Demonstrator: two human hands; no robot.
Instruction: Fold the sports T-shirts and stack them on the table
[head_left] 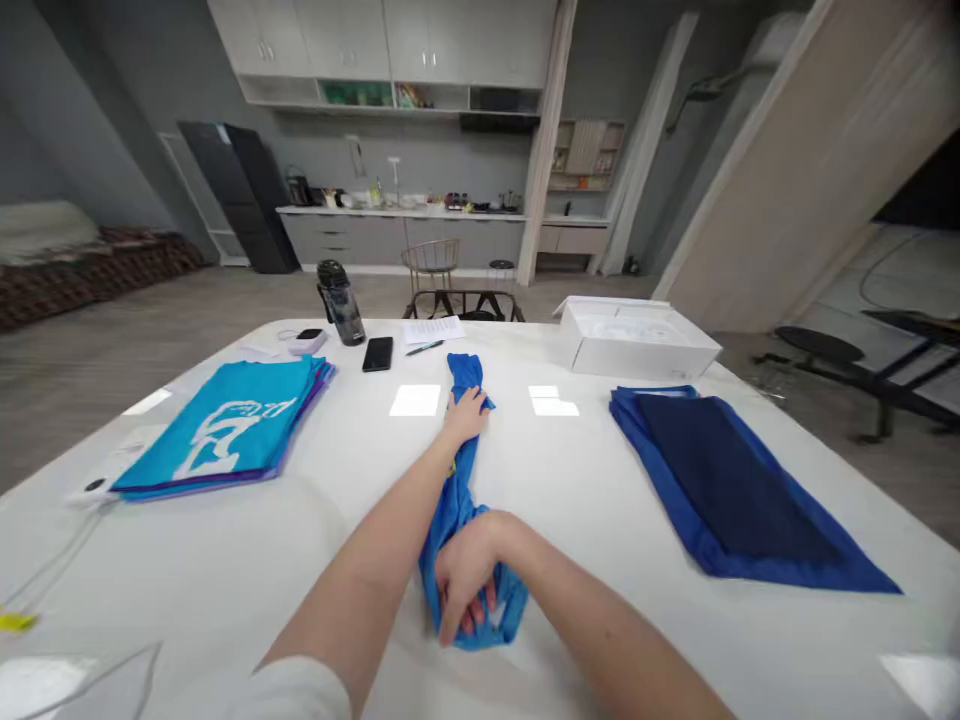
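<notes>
Right hand (pixel 466 585) clamps the bunched near end of a twisted royal-blue cloth (pixel 459 510) on the glossy white worktop (pixel 225 590); left hand (pixel 465 418) presses its far stretch, hands apart. Folded navy-and-blue cloth (pixel 724 485) lies right, folded turquoise printed cloth (pixel 217 430) left, open white cardboard box (pixel 637 340) beyond.

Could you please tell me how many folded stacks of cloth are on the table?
2: a turquoise stack on the left of the table, and a blue and navy stack on its right.
</notes>
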